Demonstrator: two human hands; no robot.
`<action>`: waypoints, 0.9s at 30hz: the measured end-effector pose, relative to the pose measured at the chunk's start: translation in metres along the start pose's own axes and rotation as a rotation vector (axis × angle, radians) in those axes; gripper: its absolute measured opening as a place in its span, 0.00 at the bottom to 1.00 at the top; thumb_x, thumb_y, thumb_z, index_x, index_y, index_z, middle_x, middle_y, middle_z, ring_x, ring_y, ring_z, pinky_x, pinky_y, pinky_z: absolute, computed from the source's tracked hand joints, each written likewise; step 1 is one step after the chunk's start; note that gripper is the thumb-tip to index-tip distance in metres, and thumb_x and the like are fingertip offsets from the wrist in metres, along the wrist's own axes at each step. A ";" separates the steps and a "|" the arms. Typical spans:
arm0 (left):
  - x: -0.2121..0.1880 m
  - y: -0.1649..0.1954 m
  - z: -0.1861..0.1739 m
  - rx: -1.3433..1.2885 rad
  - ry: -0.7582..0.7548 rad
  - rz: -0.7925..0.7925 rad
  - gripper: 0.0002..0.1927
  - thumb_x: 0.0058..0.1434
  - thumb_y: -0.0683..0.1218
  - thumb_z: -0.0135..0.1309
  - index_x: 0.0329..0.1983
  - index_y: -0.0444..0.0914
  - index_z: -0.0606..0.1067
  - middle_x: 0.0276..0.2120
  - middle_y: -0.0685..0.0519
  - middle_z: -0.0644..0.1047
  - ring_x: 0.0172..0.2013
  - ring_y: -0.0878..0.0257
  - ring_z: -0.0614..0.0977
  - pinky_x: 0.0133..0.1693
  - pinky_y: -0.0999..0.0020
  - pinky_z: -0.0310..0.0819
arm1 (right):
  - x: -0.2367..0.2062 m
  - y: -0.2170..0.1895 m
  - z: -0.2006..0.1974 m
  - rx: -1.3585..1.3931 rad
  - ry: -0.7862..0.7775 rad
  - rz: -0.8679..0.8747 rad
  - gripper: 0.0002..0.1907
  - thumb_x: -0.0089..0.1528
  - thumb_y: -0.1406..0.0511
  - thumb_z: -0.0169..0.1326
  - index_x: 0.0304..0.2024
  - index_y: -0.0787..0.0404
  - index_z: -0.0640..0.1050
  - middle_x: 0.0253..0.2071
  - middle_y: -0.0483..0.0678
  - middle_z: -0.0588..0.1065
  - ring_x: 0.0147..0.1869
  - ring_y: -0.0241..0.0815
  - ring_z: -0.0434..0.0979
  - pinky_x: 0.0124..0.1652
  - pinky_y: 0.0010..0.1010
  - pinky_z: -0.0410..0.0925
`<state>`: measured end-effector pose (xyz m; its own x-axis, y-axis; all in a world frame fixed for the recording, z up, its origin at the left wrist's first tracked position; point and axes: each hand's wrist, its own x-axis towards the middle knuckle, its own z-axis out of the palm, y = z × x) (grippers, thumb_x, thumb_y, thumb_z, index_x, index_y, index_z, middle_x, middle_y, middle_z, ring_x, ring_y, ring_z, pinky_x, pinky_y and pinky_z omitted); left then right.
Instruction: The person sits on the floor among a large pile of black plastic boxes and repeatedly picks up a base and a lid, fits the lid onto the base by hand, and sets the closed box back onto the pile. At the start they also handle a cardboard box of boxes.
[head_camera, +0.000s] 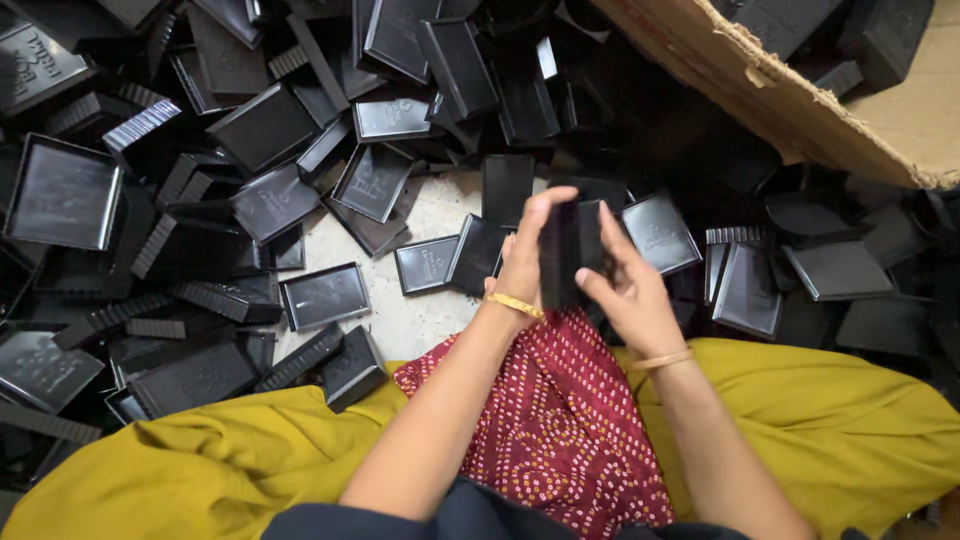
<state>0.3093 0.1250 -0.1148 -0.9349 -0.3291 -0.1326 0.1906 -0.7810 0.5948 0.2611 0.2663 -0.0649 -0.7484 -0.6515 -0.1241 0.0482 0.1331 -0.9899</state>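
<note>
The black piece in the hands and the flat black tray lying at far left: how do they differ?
The held black piece is gripped by the left hand and right hand, edge-on, showing a ribbed side. The flat tray lies untouched in the pile, its hollow face up, and looks larger. Both are dark plastic with a rectangular shape.

- Both forearms are bare; no sleeves reach the wrists.
- The left hand (522, 268) has a gold bangle (515, 305) with a patterned, bright yellow surface at its wrist.
- The right hand (635, 290) has a thinner, plain bangle (665, 359) of paler, coppery gold at its wrist.
- Mustard-yellow cloth (200, 465) covers both legs, spreading left and right.
- A dark red cloth (560, 420) with small white and pink dots lies between the legs.
- A dark navy garment edge (470, 515) shows nearest the camera.
</note>
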 end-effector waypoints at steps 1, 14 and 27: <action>-0.005 -0.001 -0.003 0.005 0.057 -0.036 0.24 0.73 0.60 0.44 0.63 0.40 0.71 0.53 0.47 0.76 0.51 0.59 0.78 0.54 0.64 0.73 | -0.002 -0.001 0.002 -0.005 -0.028 0.028 0.43 0.59 0.78 0.54 0.76 0.61 0.57 0.73 0.45 0.62 0.73 0.36 0.63 0.66 0.26 0.59; -0.020 0.006 0.000 0.325 0.254 0.050 0.30 0.75 0.68 0.29 0.60 0.43 0.70 0.46 0.54 0.76 0.43 0.66 0.79 0.49 0.71 0.76 | -0.030 -0.029 0.030 -0.170 0.120 0.058 0.37 0.53 0.70 0.67 0.65 0.61 0.72 0.59 0.51 0.72 0.63 0.42 0.73 0.59 0.33 0.70; -0.010 0.050 -0.008 1.102 0.546 0.584 0.28 0.76 0.52 0.29 0.24 0.35 0.72 0.22 0.43 0.75 0.27 0.45 0.78 0.34 0.53 0.68 | -0.041 -0.011 0.028 0.052 0.141 0.070 0.22 0.56 0.76 0.63 0.51 0.69 0.72 0.47 0.49 0.76 0.51 0.35 0.79 0.53 0.27 0.75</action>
<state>0.3309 0.0845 -0.0903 -0.5155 -0.8299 0.2135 -0.0620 0.2846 0.9566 0.3098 0.2703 -0.0510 -0.8271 -0.5305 -0.1858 0.1349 0.1336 -0.9818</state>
